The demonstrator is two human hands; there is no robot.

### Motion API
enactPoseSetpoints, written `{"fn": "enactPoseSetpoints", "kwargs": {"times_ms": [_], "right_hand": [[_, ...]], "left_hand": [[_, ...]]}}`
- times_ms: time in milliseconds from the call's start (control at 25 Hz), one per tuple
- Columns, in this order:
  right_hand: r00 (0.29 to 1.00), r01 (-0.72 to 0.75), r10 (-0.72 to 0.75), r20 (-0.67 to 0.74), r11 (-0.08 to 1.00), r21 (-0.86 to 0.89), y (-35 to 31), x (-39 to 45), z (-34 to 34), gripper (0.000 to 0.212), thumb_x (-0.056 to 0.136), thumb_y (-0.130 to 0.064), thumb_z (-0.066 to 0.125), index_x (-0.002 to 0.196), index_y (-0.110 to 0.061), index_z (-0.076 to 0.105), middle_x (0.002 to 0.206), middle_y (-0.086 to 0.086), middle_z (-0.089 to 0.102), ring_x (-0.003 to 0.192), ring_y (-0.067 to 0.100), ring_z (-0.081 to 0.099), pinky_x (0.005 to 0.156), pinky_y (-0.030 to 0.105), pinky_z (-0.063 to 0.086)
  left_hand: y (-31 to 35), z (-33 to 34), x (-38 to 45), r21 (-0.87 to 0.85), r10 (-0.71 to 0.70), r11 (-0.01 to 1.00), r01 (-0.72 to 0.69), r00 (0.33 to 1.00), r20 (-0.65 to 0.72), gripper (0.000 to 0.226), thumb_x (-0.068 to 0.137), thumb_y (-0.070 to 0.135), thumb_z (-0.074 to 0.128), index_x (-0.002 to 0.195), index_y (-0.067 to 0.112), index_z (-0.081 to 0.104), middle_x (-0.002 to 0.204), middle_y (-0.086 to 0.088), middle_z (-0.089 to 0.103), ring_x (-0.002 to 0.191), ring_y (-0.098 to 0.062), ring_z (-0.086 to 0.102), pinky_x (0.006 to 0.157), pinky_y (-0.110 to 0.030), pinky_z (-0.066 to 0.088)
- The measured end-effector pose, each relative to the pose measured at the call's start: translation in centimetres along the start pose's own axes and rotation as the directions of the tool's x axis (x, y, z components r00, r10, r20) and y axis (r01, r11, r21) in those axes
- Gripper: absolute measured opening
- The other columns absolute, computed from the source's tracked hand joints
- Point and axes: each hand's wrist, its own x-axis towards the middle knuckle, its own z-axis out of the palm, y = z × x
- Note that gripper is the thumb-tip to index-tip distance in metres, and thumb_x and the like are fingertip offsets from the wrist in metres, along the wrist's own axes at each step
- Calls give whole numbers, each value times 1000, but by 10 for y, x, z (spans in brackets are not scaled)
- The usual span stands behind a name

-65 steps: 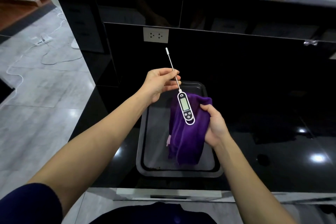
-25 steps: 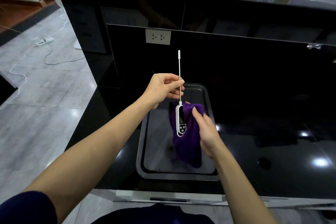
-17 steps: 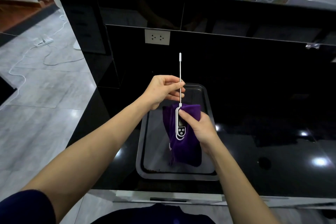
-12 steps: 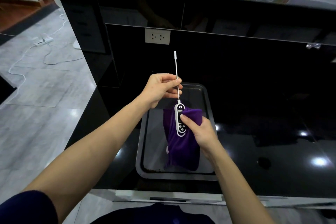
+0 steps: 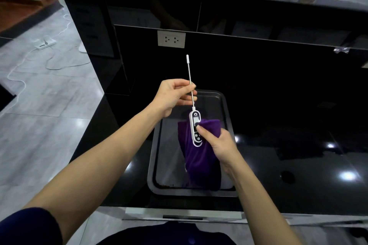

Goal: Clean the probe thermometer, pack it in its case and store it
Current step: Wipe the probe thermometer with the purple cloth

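In the head view, the left hand (image 5: 175, 95) is closed in a pinch on the thin metal stem of the probe thermometer (image 5: 194, 127), thumb and fingers together around the middle of the stem. The probe points toward 12 o'clock and carries a small white cap at its tip. The white body of the thermometer hangs toward 6 o'clock, with its display facing the camera.

The right hand (image 5: 218, 142) is clamped on a purple cloth (image 5: 201, 157). Its thumb presses on the front of the thermometer body and the cloth lies behind the body, touching it. The rest of the cloth hangs down toward 6 o'clock.

Both hands are above a dark baking tray (image 5: 154, 165), which lies on the glossy black counter (image 5: 288, 145). The near rim of the tray is close to the front edge of the counter, at 6 o'clock. The left rim of the tray is near the left edge of the counter, at 9 o'clock. From 1 to 4 o'clock the counter surface is bare and wide. At 12 o'clock a black wall rises behind the tray, with a white socket (image 5: 171, 39) on it. At 9 o'clock, beyond the counter edge, is a grey tile floor (image 5: 39, 115).
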Motion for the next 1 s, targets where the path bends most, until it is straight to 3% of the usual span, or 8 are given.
{"fn": "enactPoseSetpoints", "kwargs": {"times_ms": [200, 440, 600, 720, 1000], "right_hand": [[999, -12, 13, -43, 1000, 23, -5, 5, -2, 10, 82, -22, 79, 89, -15, 76, 90, 9, 79, 80, 22, 76, 72, 32, 60], [995, -96, 97, -9, 992, 86, 5, -4, -5, 31, 72, -31, 81, 96, -12, 76, 91, 8, 80, 79, 18, 77, 61, 22, 58], [987, -119, 140, -82, 968, 222, 16, -6, 0, 44, 66, -33, 80, 102, -9, 75, 97, 10, 79, 87, 23, 76, 74, 32, 59], [974, -104, 167, -152, 930, 353, 21, -4, 8, 45, 65, -30, 81, 104, -9, 73, 97, 9, 79, 90, 24, 75, 83, 39, 57], [987, -18, 88, -134, 893, 451, 29, -4, 18, 30, 73, -20, 78, 102, -15, 72, 96, 4, 80, 87, 19, 76, 76, 34, 61]], "left_hand": [[-8, 2, -5, -28, 8, 1000, -9, 999, -37, 2, 89, 8, 66, 89, 6, 67, 71, -6, 72, 58, -15, 72, 54, -25, 59], [-3, -6, -1, -52, 46, 997, -53, 992, -117, 2, 89, 8, 66, 88, 7, 68, 75, -8, 72, 60, -16, 73, 54, -24, 58], [-12, -9, -3, -112, 71, 989, -96, 975, -211, 2, 90, 9, 66, 90, 8, 68, 76, -7, 72, 64, -15, 73, 57, -24, 59], [-18, -10, -3, -175, 87, 974, -140, 956, -280, 4, 90, 10, 65, 92, 9, 68, 77, -5, 73, 68, -16, 74, 61, -25, 59], [-26, -15, -4, -268, 47, 952, -148, 936, -349, 5, 91, 11, 64, 90, 10, 69, 72, -2, 74, 68, -16, 73, 61, -25, 58]]}}
